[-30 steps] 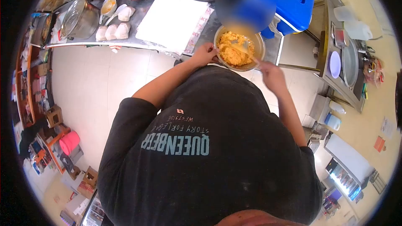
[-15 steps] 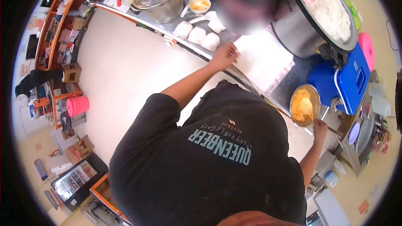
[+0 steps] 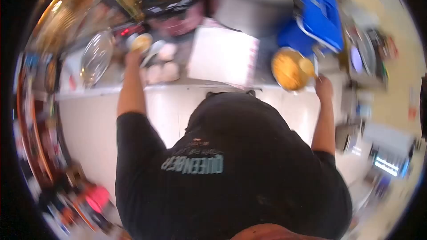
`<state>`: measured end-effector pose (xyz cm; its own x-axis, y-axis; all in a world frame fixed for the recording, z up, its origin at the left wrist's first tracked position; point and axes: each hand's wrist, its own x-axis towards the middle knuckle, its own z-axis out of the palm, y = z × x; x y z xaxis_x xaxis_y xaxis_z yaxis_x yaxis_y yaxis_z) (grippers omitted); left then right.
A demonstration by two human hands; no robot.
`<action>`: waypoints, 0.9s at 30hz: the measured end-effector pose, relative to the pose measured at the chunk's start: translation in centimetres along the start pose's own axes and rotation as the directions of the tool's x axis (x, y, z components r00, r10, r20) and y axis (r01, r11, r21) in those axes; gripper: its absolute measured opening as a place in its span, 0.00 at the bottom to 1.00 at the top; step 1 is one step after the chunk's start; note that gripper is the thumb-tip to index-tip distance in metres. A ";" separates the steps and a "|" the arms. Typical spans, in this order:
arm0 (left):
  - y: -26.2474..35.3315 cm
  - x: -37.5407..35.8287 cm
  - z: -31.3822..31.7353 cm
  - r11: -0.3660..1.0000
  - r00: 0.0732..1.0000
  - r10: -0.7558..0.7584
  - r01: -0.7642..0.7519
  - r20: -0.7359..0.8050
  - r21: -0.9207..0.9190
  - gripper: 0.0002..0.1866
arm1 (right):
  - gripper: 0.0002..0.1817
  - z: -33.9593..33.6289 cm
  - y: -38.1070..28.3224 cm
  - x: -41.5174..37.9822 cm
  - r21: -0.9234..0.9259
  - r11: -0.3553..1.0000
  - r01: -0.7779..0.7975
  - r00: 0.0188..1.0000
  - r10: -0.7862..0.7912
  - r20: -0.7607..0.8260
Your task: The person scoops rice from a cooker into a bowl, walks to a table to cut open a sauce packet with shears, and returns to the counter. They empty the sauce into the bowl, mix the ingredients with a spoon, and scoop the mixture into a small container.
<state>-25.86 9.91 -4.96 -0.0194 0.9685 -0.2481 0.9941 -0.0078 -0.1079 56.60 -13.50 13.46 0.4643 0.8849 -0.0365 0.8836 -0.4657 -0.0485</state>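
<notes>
My right hand (image 3: pixel 324 87) is closed on the handle end of a spoon (image 3: pixel 306 66). Its pale head rests on orange, crumbly food (image 3: pixel 287 69) in a metal bowl (image 3: pixel 274 72). On the left, my left hand (image 3: pixel 133 58) reaches over the counter to a small bowl (image 3: pixel 142 43) with yellowish contents; blur hides its fingers and grip. Several pale, rounded pieces (image 3: pixel 170 71) sit just right of that hand. Between my hands lies a stack of white paper sheets (image 3: pixel 220 55) with a pink-patterned edge.
A large metal pot (image 3: pixel 253 9) and a blue cooler (image 3: pixel 322 18) stand behind the metal bowl. A clear lid (image 3: pixel 97 57) is at the left. Behind the paper is a dark and pink shape, blurred. The counter edge (image 3: pixel 178 87) runs before me.
The view has turned and the counter now runs level across it. My left hand has moved from beside the paper to the small bowl. My right hand remains at the spoon.
</notes>
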 end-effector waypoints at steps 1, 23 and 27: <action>-2.0 0.7 1.2 0.992 0.999 0.020 -0.015 0.039 -0.128 0.13 | 0.16 -1.8 -1.6 -1.4 -0.006 0.994 -0.105 0.993 0.106 0.054; 41.3 -22.1 -13.1 -0.634 0.822 0.499 0.562 0.274 -0.531 0.49 | 0.17 5.0 -0.7 8.3 -0.021 0.784 0.621 0.742 -0.579 0.338; 46.8 -23.0 -11.0 -0.647 0.817 0.526 0.565 0.236 -0.512 0.47 | 0.23 3.1 0.0 7.0 0.092 0.623 0.777 0.558 -0.749 0.356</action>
<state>22.27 -10.00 6.29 0.4824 0.7282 -0.4868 -0.5992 0.6797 0.4230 59.65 -7.33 10.10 -0.4242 0.8396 -0.3392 0.9055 0.3968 -0.1504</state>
